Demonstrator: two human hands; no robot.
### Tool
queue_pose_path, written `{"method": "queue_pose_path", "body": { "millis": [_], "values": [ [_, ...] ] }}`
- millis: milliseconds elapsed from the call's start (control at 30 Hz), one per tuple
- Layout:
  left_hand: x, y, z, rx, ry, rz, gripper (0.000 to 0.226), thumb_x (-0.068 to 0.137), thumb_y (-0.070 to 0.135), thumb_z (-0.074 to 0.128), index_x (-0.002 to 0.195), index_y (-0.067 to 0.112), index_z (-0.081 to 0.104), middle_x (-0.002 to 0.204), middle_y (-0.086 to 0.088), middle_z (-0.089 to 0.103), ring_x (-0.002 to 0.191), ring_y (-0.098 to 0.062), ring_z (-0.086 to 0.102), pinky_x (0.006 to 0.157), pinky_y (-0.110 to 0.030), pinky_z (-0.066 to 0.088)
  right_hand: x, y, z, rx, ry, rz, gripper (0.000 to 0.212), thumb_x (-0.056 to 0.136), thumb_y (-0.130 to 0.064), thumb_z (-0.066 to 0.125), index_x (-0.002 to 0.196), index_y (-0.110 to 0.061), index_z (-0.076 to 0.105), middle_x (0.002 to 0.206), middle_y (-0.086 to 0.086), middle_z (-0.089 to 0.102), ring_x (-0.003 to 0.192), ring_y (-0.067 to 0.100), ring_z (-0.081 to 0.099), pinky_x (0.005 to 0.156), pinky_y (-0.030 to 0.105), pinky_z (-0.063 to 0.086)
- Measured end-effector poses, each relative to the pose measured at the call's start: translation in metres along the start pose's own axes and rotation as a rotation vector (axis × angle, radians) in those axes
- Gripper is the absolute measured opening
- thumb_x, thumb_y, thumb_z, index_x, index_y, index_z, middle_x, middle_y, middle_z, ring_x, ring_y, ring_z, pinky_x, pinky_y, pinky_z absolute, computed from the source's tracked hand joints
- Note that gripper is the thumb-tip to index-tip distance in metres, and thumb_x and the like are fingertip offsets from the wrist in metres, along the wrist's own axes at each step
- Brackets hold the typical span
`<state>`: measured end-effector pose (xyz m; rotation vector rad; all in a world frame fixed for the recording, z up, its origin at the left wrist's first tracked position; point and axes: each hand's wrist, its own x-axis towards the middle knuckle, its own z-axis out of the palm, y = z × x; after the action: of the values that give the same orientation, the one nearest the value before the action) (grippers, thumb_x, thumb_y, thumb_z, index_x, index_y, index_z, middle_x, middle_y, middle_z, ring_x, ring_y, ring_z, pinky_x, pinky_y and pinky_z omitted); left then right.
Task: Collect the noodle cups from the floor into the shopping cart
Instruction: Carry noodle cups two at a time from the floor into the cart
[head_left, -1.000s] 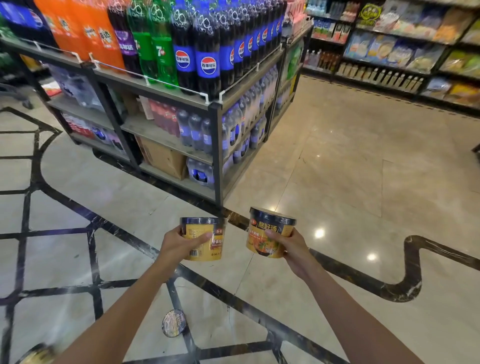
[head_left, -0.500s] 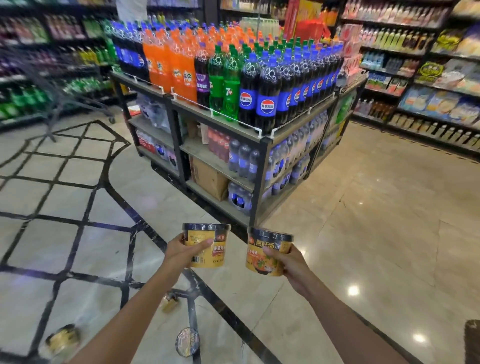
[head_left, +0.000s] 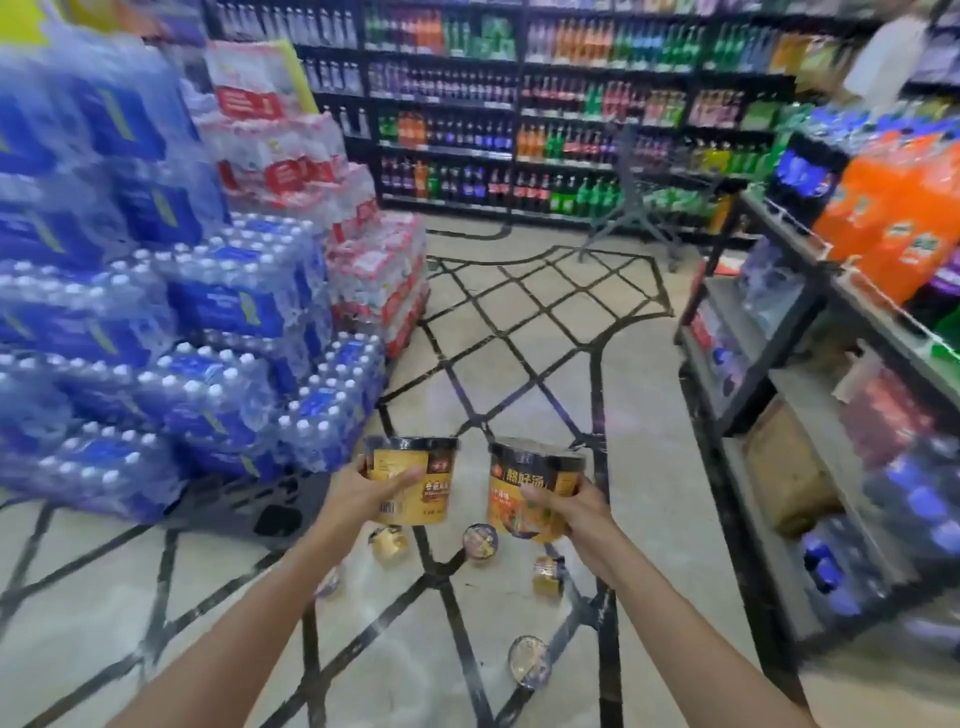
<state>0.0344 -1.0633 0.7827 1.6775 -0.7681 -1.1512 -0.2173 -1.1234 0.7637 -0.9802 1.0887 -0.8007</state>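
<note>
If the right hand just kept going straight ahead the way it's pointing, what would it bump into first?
Probably nothing soon. The right hand, holding a noodle cup, points down an open stretch of floor; the shopping cart stands far ahead, slightly right. Depth is hard to judge, so whether it lies on that line is uncertain.

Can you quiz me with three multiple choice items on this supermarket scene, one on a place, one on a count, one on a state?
1. Where does the shopping cart stand?
A. far down the aisle, by the drinks shelves
B. right beside the person
C. behind the stacked water packs

2. How many noodle cups do the hands hold?
A. none
B. one
C. two

3. What state is the left hand in?
A. flat and open
B. gripping a yellow cup
C. resting on the floor

Answers:
1 A, the cart shows small before the back shelves.
2 C, the left hand holds the yellow cup and the right hand holds the orange cup.
3 B, its thumb curls round the cup's front.
</note>
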Motion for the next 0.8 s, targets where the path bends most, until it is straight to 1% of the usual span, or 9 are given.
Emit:
{"method": "queue_pose_path", "body": {
  "millis": [100,167,233,333,433,467,600,700,800],
  "values": [
    [-0.037,-0.019,-0.076,-0.115,0.24,-0.035,0.038,0.064,0.034,0.081,0.095,0.021,0.062,0.089,-0.001,0.072,0.083,-0.018,0.07,0.075,-0.039,0.057,0.01,0.002,0.077,-0.073,-0.214,0.021,0.09,0.034,-0.033,0.092,0.116,-0.018,0.058,0.108,0.004,0.071,0.1,0.023,0.067,0.085,0.039,0.054],
    [-0.065,-0.032,-0.125,-0.205,0.382,-0.048,0.038,0.066,0.03,0.081,0.098,0.021,0.063,0.091,-0.002,0.072,0.082,-0.019,0.07,0.07,-0.037,0.057,0.011,0.005,0.134,-0.116,-0.345,0.026,0.081,0.042,-0.024,0.092,0.115,-0.017,0.059,0.107,0.004,0.071,0.099,0.023,0.067,0.082,0.036,0.055],
    [-0.095,-0.046,-0.173,-0.268,0.52,-0.049,0.041,0.067,0.028,0.081,0.101,0.016,0.063,0.09,-0.005,0.073,0.078,-0.021,0.07,0.062,-0.033,0.057,0.005,0.011,0.191,-0.158,-0.466,0.034,0.079,0.039,-0.026,0.091,0.112,-0.018,0.061,0.107,0.006,0.072,0.098,0.023,0.068,0.079,0.035,0.055],
    [-0.149,-0.069,-0.239,-0.314,0.694,-0.041,0.035,0.07,0.024,0.08,0.098,0.012,0.062,0.085,-0.005,0.072,0.072,-0.017,0.07,0.052,-0.025,0.053,-0.013,0.026,0.281,-0.22,-0.657,0.039,0.069,0.047,-0.025,0.093,0.107,-0.023,0.06,0.109,0.005,0.07,0.1,0.023,0.067,0.086,0.04,0.054],
    [-0.204,-0.096,-0.302,-0.352,0.875,-0.034,0.034,0.068,0.023,0.082,0.094,0.012,0.062,0.084,-0.003,0.071,0.074,-0.017,0.068,0.064,-0.029,0.055,-0.04,0.049,0.372,-0.288,-0.817,0.071,0.102,0.029,-0.04,0.096,0.12,-0.018,0.057,0.107,0.003,0.072,0.099,0.024,0.068,0.083,0.041,0.057],
    [-0.223,-0.106,-0.322,-0.367,0.922,-0.031,0.035,0.068,0.023,0.082,0.095,0.012,0.063,0.086,-0.004,0.072,0.075,-0.018,0.069,0.064,-0.028,0.055,-0.053,0.057,0.402,-0.3,-0.872,0.082,0.106,0.026,-0.041,0.095,0.122,-0.016,0.057,0.106,0.004,0.073,0.098,0.024,0.069,0.08,0.039,0.058],
    [-0.294,-0.14,-0.398,-0.417,1.07,-0.027,0.024,0.074,0.019,0.078,0.092,0.013,0.062,0.083,-0.003,0.072,0.065,-0.009,0.068,0.048,-0.017,0.048,-0.106,0.095,0.512,-0.358,-1.051,0.143,0.111,0.021,-0.046,0.095,0.121,-0.019,0.056,0.109,0.003,0.071,0.1,0.026,0.067,0.082,0.045,0.056],
    [-0.334,-0.164,-0.452,-0.412,1.168,-0.036,0.021,0.074,0.022,0.078,0.088,0.016,0.063,0.076,0.004,0.071,0.069,-0.009,0.066,0.053,-0.019,0.046,-0.145,0.116,0.581,-0.388,-1.128,0.157,0.095,0.034,-0.034,0.093,0.119,-0.015,0.057,0.11,0.006,0.07,0.104,0.027,0.065,0.09,0.045,0.053],
    [-0.357,-0.178,-0.498,-0.434,1.24,-0.043,0.02,0.074,0.02,0.078,0.086,0.019,0.061,0.08,0.002,0.07,0.077,-0.014,0.066,0.059,-0.023,0.047,-0.167,0.133,0.636,-0.418,-1.176,0.169,0.064,0.057,-0.017,0.085,0.115,-0.015,0.058,0.108,0.006,0.07,0.099,0.024,0.066,0.071,0.032,0.054]
  ]
}}
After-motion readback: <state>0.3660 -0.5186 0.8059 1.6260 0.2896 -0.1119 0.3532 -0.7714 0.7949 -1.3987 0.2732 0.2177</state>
